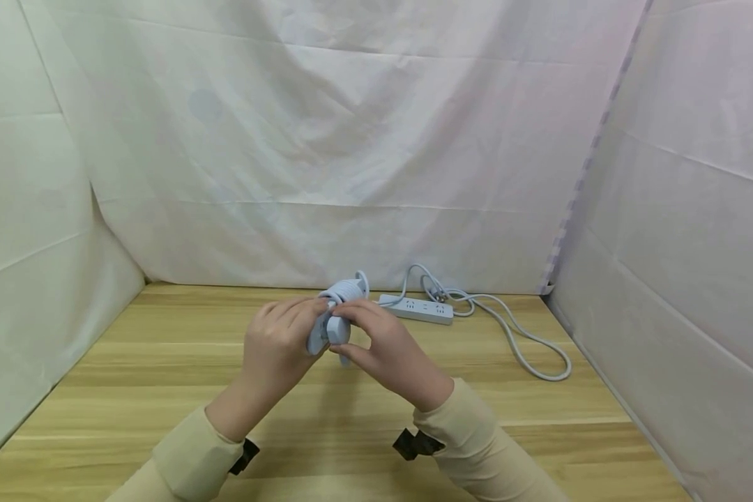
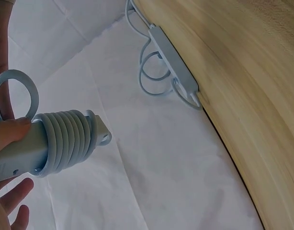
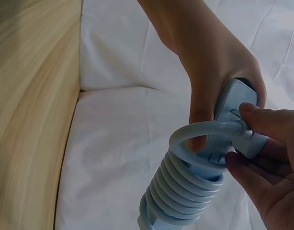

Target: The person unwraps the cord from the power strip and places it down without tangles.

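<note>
A white power strip (image 3: pixel 227 98) is held up above the table, gripped at its near end by my left hand (image 1: pixel 277 340). Its cord (image 3: pixel 178 194) is wound in several tight turns around the far half of the body. My right hand (image 1: pixel 390 346) pinches the plug (image 1: pixel 339 330) at the cord's end between thumb and fingers, right against the strip's socket face. A loose loop of cord runs from the coil to the plug in the right wrist view. The plug's prongs are hidden.
A second white power strip (image 1: pixel 416 309) lies at the back of the wooden table (image 1: pixel 182 362), near the white cloth wall (image 1: pixel 288 153). Its unwound cord (image 1: pixel 527 362) spreads rightward in loops, and its plug (image 1: pixel 438 294) lies behind the strip.
</note>
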Demonstrator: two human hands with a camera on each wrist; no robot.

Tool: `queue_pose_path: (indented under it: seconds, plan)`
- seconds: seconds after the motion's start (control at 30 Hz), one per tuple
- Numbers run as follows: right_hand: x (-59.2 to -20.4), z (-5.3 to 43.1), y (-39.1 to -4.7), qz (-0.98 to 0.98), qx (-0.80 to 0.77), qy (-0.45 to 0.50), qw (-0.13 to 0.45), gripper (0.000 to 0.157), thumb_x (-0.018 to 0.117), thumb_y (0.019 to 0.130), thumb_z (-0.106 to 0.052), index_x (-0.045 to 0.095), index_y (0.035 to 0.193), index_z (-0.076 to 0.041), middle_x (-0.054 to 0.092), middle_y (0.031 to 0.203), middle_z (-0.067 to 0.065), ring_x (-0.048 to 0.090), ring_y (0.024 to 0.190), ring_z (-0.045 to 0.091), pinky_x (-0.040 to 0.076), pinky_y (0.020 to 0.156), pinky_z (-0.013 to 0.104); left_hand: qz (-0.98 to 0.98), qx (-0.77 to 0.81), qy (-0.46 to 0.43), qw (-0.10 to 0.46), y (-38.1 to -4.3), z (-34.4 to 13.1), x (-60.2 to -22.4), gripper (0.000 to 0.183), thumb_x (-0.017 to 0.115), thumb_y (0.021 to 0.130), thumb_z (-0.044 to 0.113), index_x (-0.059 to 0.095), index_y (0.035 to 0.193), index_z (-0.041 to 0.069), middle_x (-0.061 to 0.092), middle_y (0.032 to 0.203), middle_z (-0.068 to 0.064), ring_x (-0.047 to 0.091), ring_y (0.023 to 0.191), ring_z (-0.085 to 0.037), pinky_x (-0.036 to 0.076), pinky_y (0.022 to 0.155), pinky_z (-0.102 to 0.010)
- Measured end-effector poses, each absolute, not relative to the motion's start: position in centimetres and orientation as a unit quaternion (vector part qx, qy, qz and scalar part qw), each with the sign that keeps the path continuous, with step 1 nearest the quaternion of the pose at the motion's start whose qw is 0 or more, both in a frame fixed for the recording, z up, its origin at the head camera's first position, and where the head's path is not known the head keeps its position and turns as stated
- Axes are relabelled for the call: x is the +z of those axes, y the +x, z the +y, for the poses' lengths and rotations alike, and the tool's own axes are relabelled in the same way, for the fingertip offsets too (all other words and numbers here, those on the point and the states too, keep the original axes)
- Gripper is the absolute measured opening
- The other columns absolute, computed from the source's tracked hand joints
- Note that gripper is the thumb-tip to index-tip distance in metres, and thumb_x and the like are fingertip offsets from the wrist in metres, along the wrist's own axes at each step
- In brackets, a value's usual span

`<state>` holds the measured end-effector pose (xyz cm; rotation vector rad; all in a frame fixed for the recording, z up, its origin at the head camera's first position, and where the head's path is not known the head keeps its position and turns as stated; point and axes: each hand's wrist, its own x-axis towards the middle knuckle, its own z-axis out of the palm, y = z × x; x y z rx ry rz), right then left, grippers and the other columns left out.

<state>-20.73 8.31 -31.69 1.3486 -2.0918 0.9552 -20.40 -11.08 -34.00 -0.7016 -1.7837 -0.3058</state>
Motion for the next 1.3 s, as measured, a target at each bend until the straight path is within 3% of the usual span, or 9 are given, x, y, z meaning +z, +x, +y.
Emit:
queue_pose_path:
  seconds: [0.17,0.37,0.73,0.93,1.3]
  plan:
    - [-31.8,8.3,-20.7,-0.761,0.357,0.485,0.243,0.044,0.081,0.078,-0.005,0.061,0.117,0.001,0.06,0.12,0.008,0.055,0.115,0.016,0.043,0.096,0.024,-0.766,-0.131,-0.292,0.558,-20.3,-11.2,-34.0,0.047,0.09,0.062,0.013,0.068,0.103,0.004,0.073,0.091,-0.01,0.07,0.076,-0.029,0.052,0.062,-0.046]
    - [-32.0,8.3,-20.5,-0.761,0.373,0.47,0.246,0.046,0.083,0.078,-0.009,0.058,0.116,-0.003,0.059,0.114,0.004,0.055,0.102,0.013,0.051,0.083,0.03,-0.776,-0.136,-0.274,0.551,-20.1,-11.4,-33.9,0.046,0.09,0.061,0.013,0.068,0.101,0.003,0.073,0.088,-0.012,0.069,0.074,-0.029,0.052,0.062,-0.046]
    - [-32.5,9.1,-20.3,-0.778,0.374,0.444,0.24,0.045,0.083,0.078,-0.012,0.06,0.116,-0.005,0.062,0.105,-0.001,0.056,0.09,0.011,0.05,0.072,0.029,-0.79,-0.164,-0.254,0.534,-20.2,-12.3,-34.0,0.05,0.091,0.058,0.014,0.068,0.101,0.004,0.071,0.085,-0.012,0.067,0.072,-0.03,0.05,0.062,-0.046]
    - [-33.2,10.3,-20.7,-0.797,0.345,0.425,0.255,0.049,0.085,0.076,-0.012,0.06,0.118,-0.006,0.063,0.105,0.0,0.057,0.086,0.015,0.049,0.072,0.025,-0.796,-0.188,-0.246,0.52,-20.4,-12.9,-34.3,0.054,0.094,0.055,0.013,0.068,0.102,0.002,0.071,0.087,-0.014,0.066,0.073,-0.032,0.049,0.063,-0.047]
    - [-34.3,11.9,-21.2,-0.829,0.348,0.382,0.215,0.056,0.085,0.077,-0.016,0.058,0.125,-0.006,0.063,0.103,-0.001,0.057,0.088,0.008,0.049,0.075,0.026,-0.795,-0.237,-0.252,0.498,-20.0,-13.4,-34.2,0.059,0.094,0.054,0.005,0.067,0.106,-0.001,0.07,0.094,-0.018,0.066,0.077,-0.034,0.053,0.063,-0.047]
